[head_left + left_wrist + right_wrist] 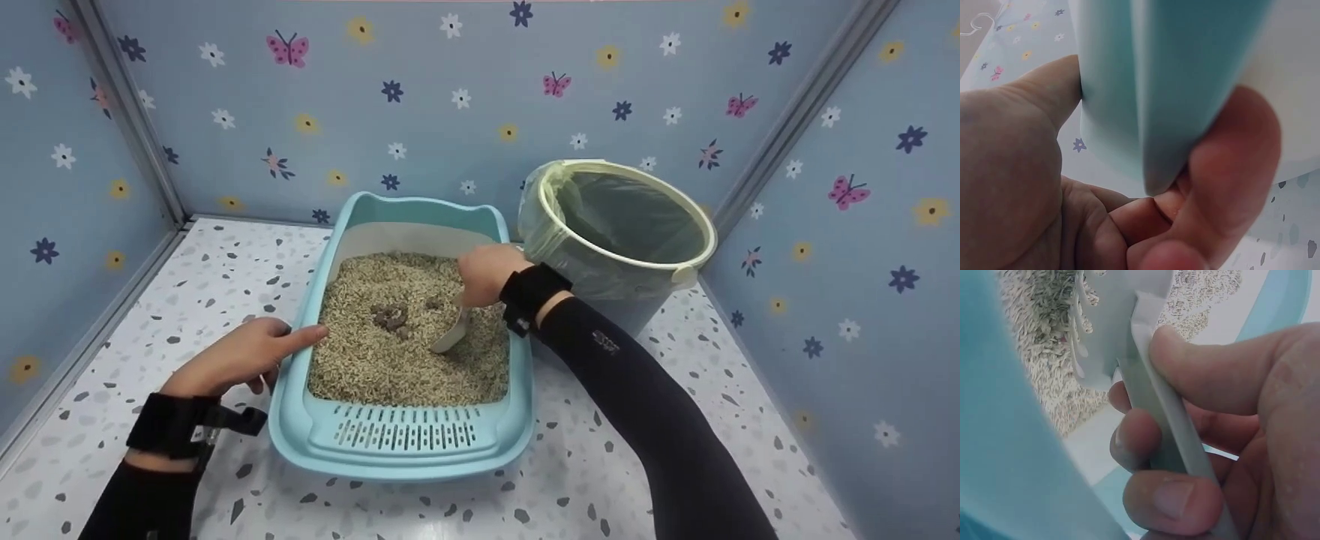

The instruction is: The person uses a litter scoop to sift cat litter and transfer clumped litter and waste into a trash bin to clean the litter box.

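Observation:
A light blue litter box (405, 465) holds tan pellet litter (375, 367), with a few dark clumps (391, 319) near its middle. My left hand (244, 352) grips the box's left rim, thumb over the top; in the left wrist view its fingers (1235, 163) curl under the rim's lower edge. On the right side my right hand (489, 274) holds a pale slotted litter scoop (451, 335) by the handle. The right wrist view shows thumb and fingers wrapped round that handle (1168, 410). The scoop's head (1106, 326) is against the litter, its lower edge partly hidden there.
A bin (626, 300) lined with a clear yellowish bag stands behind and right of the box, close to my right wrist. Flower-patterned panels (420, 67) enclose the speckled floor (600, 457) at the back and both sides.

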Tool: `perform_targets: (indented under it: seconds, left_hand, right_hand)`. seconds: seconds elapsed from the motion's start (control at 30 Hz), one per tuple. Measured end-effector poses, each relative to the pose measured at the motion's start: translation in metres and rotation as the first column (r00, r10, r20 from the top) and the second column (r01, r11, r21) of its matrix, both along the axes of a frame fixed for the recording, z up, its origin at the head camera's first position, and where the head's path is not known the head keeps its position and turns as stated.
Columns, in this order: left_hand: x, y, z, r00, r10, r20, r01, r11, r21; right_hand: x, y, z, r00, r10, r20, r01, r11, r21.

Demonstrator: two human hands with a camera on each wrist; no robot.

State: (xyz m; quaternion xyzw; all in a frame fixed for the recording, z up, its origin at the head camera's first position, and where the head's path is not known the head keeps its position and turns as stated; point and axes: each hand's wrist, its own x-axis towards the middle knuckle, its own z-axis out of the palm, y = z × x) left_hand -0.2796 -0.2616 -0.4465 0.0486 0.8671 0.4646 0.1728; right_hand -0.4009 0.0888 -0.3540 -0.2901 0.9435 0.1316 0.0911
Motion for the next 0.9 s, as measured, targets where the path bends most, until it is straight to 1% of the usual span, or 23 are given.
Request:
perform_targets:
  seconds: [0.23, 0.37, 0.47, 0.57, 0.77, 0.9]
  left_hand:
    - [0.001, -0.002, 0.002, 1.0, -0.001, 0.002, 0.001, 1.0, 0.006]
    - [0.001, -0.002, 0.002, 1.0, 0.004, 0.005, -0.004, 1.0, 0.005]
    - [0.001, -0.002, 0.001, 1.0, 0.003, 0.001, -0.003, 1.0, 0.003]
    - [0.001, -0.002, 0.001, 1.0, 0.0, -0.002, 0.0, 1.0, 0.0]
    - [-0.001, -0.001, 0.001, 1.0, -0.004, -0.001, 0.004, 1.0, 0.002]
    - [-0.001, 0.0, 0.001, 1.0, -0.001, 0.005, 0.001, 1.0, -0.009]
  right_hand:
    - [0.0, -0.002, -0.002, 1.0, 0.011, -0.027, -0.012, 0.999, -0.031]
    - [-0.001, -0.003, -0.005, 0.999, 0.035, -0.022, -0.036, 0.998, -0.043]
    - [-0.003, -0.004, -0.008, 0.999, 0.053, -0.003, -0.053, 0.997, -0.059]
    - [-0.006, -0.005, -0.011, 0.998, 0.054, 0.02, -0.052, 0.995, -0.083]
    - [-0.008, -0.009, -0.02, 0.996, 0.048, 0.075, -0.036, 0.986, -0.165]
    - [-0.01, -0.012, -0.025, 0.993, 0.031, 0.115, -0.007, 0.979, -0.204]
